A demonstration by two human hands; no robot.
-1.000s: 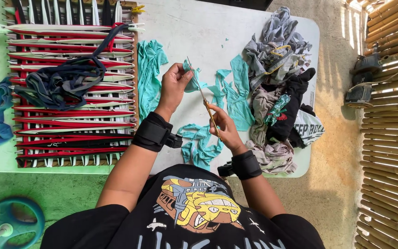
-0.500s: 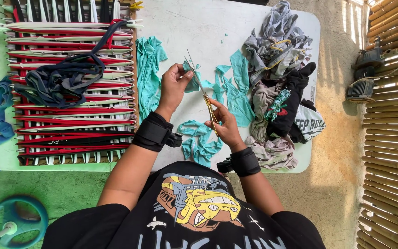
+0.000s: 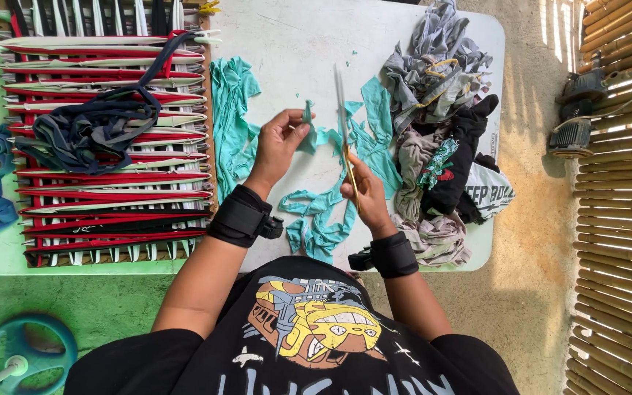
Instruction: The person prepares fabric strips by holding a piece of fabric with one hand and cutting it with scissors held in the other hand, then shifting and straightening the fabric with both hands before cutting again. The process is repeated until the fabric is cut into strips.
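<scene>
— What are your hands doing right now?

— My left hand (image 3: 281, 139) is pinching a teal fabric strip (image 3: 307, 135) between thumb and fingers, keeping it lifted just above the white bench (image 3: 287, 51). My right hand (image 3: 366, 192) is gripping scissors (image 3: 344, 128), fingers clenched around the handles, blades pointing away from me beside the strip

— And where is the rest of the teal cloth lying?

— More teal scraps (image 3: 320, 216) are trailing across the bench between my wrists, and another teal piece (image 3: 232, 121) is lying to my left, near the weaving frame (image 3: 104, 132) strung with red and white strips. A pile of mixed clothing (image 3: 440, 139) is sitting on my right
</scene>
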